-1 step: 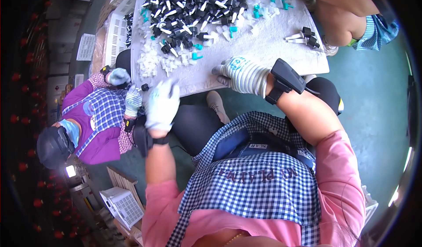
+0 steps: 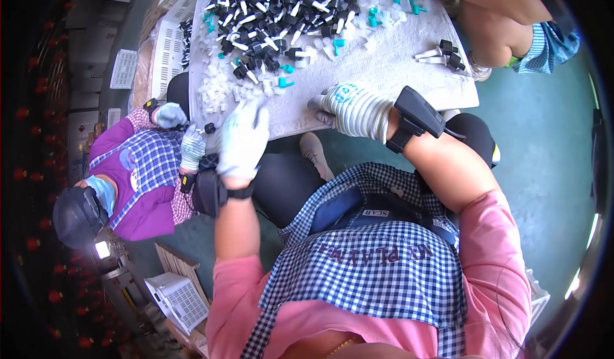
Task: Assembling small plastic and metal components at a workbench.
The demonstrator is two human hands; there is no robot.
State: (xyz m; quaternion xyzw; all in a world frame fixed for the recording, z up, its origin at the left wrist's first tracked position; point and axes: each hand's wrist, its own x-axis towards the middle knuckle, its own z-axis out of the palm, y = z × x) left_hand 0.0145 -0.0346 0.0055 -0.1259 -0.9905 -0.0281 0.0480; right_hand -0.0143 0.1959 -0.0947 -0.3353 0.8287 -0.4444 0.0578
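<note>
My left hand, in a white glove, is smeared by motion over the table's near edge, beside loose translucent plastic pieces; its fingers are too blurred to read. On the near edge of the white-covered table rests my right hand in a striped glove. Its fingers are curled, and whatever they may hold is hidden. Beyond both hands lies a big heap of black pump heads with white nozzles. A few teal nozzle pieces are scattered along the heap's near side.
Several black pump heads lie apart at the table's right side. A co-worker in purple sits at the left, gloved hands by the table corner. Another person's bare arm reaches in at upper right. White crates stand left of the table.
My left hand has shifted slightly right and away from me, toward the table. My right hand stays where it was.
</note>
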